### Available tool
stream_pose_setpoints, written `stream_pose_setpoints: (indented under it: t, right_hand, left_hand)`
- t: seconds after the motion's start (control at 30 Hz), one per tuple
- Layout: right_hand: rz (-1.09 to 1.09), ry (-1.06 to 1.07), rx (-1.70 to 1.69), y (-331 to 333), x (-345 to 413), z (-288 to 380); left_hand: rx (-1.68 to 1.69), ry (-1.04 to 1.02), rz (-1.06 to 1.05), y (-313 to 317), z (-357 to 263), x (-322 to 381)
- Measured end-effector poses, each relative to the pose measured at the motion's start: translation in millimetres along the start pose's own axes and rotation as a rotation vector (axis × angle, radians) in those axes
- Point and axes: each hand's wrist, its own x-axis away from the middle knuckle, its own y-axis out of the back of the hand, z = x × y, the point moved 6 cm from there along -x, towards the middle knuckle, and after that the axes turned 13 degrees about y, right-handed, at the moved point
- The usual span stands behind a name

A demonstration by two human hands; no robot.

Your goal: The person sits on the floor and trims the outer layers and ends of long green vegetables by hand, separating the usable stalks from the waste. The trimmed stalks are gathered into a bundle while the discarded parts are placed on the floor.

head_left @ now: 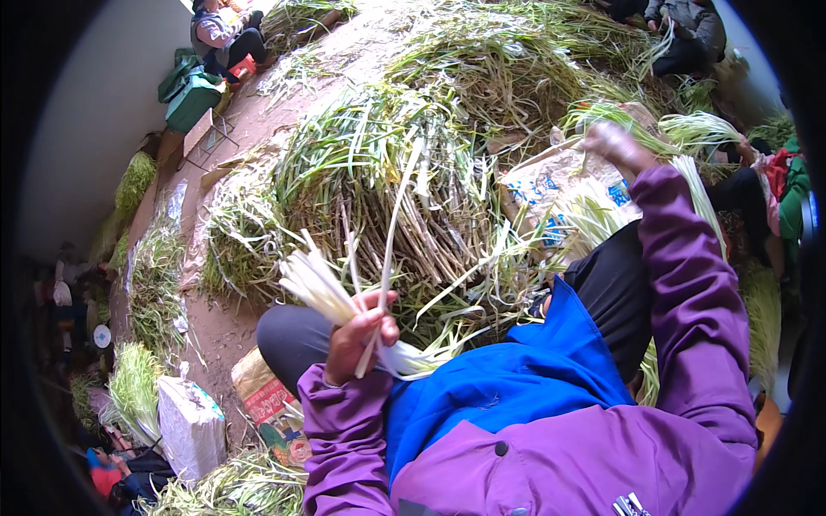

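Observation:
My left hand (361, 335) grips a small bunch of pale blanched stalks (316, 280) above my left thigh. Their white ends point up and away, while the leafy ends (419, 358) trail over the blue apron (510, 377) on my lap. One long single leaf (399, 213) stands up from between the fingers. My right hand (616, 148) is raised over a printed sack (568, 174) on the right, blurred by motion, and its fingers cannot be made out. On that sack, beside my right knee, rests a pile of pale cleaned stalks (594, 216).
A large heap of untrimmed green-leaved stalks (400, 213) lies before me. Other people (222, 32) sit at the far left, far right and close on my right. A white wrapped block (190, 426) and a printed bag (268, 400) stand left. A green container (192, 103) is farther back.

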Motion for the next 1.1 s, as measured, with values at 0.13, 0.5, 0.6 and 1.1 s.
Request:
stream_pose_setpoints:
  t: [0.13,0.5,0.6,1.1]
  right_hand:
    - [0.468,0.400,-0.795,-100.6,30.4,180.4]
    - [0.414,0.402,-0.750,-85.3,38.1,284.7]
    - [0.555,0.566,-0.515,-105.7,58.5,302.3]
    - [0.215,0.428,-1.023,-104.7,3.6,276.8]
  left_hand:
    - [-0.231,0.004,-0.232,-14.7,12.0,-16.7]
    - [-0.128,-0.143,-0.382,11.0,-5.4,-37.5]
    - [-0.138,-0.156,-0.368,17.9,-11.2,-47.5]
    - [0.248,-0.038,0.083,5.3,10.2,-56.6]
